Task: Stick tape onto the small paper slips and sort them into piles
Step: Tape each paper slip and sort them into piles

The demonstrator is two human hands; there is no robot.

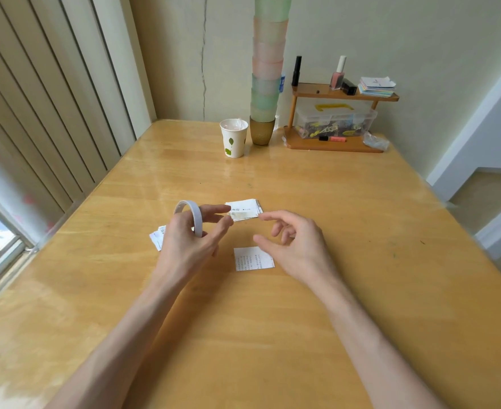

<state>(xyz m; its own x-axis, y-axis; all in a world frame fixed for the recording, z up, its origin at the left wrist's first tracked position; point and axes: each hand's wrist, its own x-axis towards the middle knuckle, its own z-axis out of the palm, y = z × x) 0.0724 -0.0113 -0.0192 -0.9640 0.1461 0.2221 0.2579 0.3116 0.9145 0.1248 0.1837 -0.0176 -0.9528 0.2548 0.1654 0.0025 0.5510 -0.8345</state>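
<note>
Head view: left grip [186, 245] holds the tape roll [188, 218], fingertips at the slip stack [244, 210] on the desk [302, 335]; right grip [299, 246] spread, forefinger touching that stack; single slip [253, 259] lies nearer.

Home room: wooden table [302, 178], stacked plastic cups [268, 69], nail polish [337, 76] on shelf [343, 95].

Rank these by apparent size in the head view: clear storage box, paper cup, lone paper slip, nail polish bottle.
1. clear storage box
2. paper cup and lone paper slip: look about alike, and the slip is nearer the camera, so unranked
3. nail polish bottle
</note>
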